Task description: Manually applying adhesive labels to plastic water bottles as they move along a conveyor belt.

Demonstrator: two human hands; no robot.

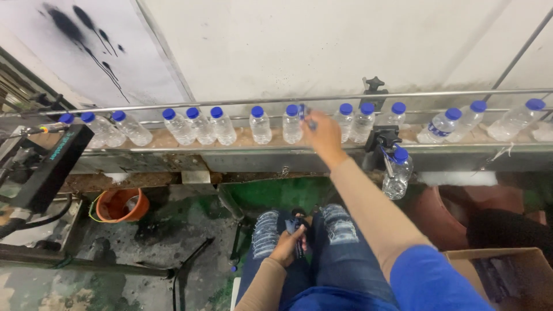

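Bottles [260, 125] of clear plastic with blue caps stand in a row on a narrow conveyor [242, 151] that crosses the frame from left to right just above the middle, held in by a thin metal guide rail [230, 103]. The right hand [324, 133] reaches up to the middle of this row, its fingers pinched on a small blue piece [306, 115], seemingly a cap or label strip, right beside one bottle; what it is exactly is hard to make out. The left hand [288, 246] rests low in the frame between the knees of torn blue jeans [340, 230], its fingers curled around a small dark and blue object [295, 226] that is mostly hidden by the hand. One more bottle [396, 174] hangs or stands below the conveyor at right of centre, next to a black clamp [382, 140]. Behind the line rises a pale wall [322, 46] with black spray marks at upper left. The floor [173, 230] below is grimy, green and wet-looking, with an orange bucket [121, 205] at lower left. A black machine arm [52, 170] enters from the left edge, cut off there. A cardboard box [507, 270] sits at lower right, partly out of frame, its contents unclear. The bottles at far right lean and blur.
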